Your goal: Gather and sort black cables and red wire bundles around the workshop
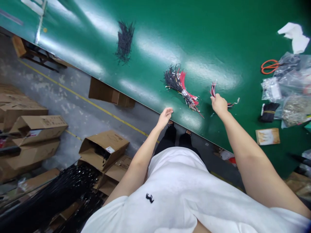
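My right hand (pixel 219 104) is closed around a small bunch of red, black and white wires (pixel 213 88), whose ends stick out above the fingers. More wire ends (pixel 230 105) show just beyond the wrist; whether they belong to the same bunch I cannot tell. Left of that hand lies a larger bundle of black and red wires (pixel 182 86) on the green table (pixel 155 19), bound in its middle. My left hand (pixel 166 115) is near the table's front edge, fingers stretched out and holding nothing. Farther left on the table rests a pile of short black wires (pixel 125 42).
At the right are orange-handled scissors (pixel 270 66), plastic bags of small parts (pixel 295 110), a black banded bundle (pixel 268 112), a small packet (pixel 267 136) and crumpled white paper (pixel 295 36). Cardboard boxes (pixel 104 149) and long black cables (pixel 58 191) stand behind at the left.
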Motion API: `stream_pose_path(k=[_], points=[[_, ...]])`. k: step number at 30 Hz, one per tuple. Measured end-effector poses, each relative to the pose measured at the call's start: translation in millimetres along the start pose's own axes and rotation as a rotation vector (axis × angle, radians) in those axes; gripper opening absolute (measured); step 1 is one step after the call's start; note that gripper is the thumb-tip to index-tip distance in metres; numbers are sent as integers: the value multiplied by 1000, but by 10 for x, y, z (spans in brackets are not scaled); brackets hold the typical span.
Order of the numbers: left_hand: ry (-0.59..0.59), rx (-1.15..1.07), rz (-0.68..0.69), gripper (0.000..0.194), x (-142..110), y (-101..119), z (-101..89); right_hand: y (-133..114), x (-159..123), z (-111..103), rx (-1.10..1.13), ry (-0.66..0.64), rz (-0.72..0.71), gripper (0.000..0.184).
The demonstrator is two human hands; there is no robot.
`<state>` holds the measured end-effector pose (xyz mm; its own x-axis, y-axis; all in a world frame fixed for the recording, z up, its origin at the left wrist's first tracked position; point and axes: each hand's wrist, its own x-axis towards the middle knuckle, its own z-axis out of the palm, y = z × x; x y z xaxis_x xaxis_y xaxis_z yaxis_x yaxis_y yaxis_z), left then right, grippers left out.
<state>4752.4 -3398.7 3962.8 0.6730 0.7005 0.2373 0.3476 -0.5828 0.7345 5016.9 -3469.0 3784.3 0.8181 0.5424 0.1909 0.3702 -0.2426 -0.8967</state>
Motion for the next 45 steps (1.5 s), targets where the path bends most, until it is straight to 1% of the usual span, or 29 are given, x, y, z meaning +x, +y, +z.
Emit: stream_pose_path(k=[3, 6, 9, 11, 12, 15, 17, 19, 22, 24, 28, 31, 33, 35, 37, 39, 41, 43, 45], points=[[-44, 275, 125, 47, 130, 20, -33, -47, 57, 21, -7, 29, 5, 38], [-84, 559, 232, 53, 288, 45, -75, -164, 60, 69, -11, 6, 21, 37], [-168, 788, 249, 52, 443, 80, -104, -268, 19, 88, 33, -41, 15, 37], [-221, 898, 243, 50, 534, 100, -120, -306, -20, 67, 81, -56, -9, 37], [-230, 938, 242, 48, 576, 106, -134, -316, -43, 48, 104, -59, -16, 37], [-278, 1010, 263, 42, 713, 88, -223, -324, -124, -18, 163, -40, 21, 34], [-321, 1034, 271, 36, 847, 37, -311, -318, -172, -41, 192, -20, 31, 29], [-329, 1049, 256, 30, 1023, -40, -380, -296, -191, -31, 207, 22, 35, 27], [-280, 1079, 244, 25, 1258, -132, -396, -223, -174, 26, 217, 88, 22, 22], [-257, 1104, 217, 26, 1318, -132, -371, -163, -165, 75, 218, 142, 15, 19], [-324, 1105, 244, 28, 1251, -50, -359, -19, -194, 191, 216, 190, 40, 18], [-292, 1094, 275, 30, 1195, -9, -399, 122, -252, 259, 212, 191, 59, 15], [-244, 1065, 272, 28, 1130, 12, -424, 197, -306, 267, 210, 181, 65, 16], [-184, 1041, 255, 24, 978, 44, -434, 228, -364, 243, 209, 162, 69, 17], [-148, 1004, 238, 22, 737, 84, -425, 218, -406, 206, 212, 139, 70, 20], [-159, 909, 236, 25, 476, 111, -401, 192, -411, 187, 216, 125, 63, 22], [-133, 891, 215, 28, 266, 115, -380, 176, -384, 201, 226, 119, 34, 26], [-116, 859, 168, 29, 119, 114, -366, 182, -359, 240, 238, 115, 1, 30], [-121, 838, 164, 27, 14, 137, -336, 209, -365, 282, 247, 110, -14, 31]])
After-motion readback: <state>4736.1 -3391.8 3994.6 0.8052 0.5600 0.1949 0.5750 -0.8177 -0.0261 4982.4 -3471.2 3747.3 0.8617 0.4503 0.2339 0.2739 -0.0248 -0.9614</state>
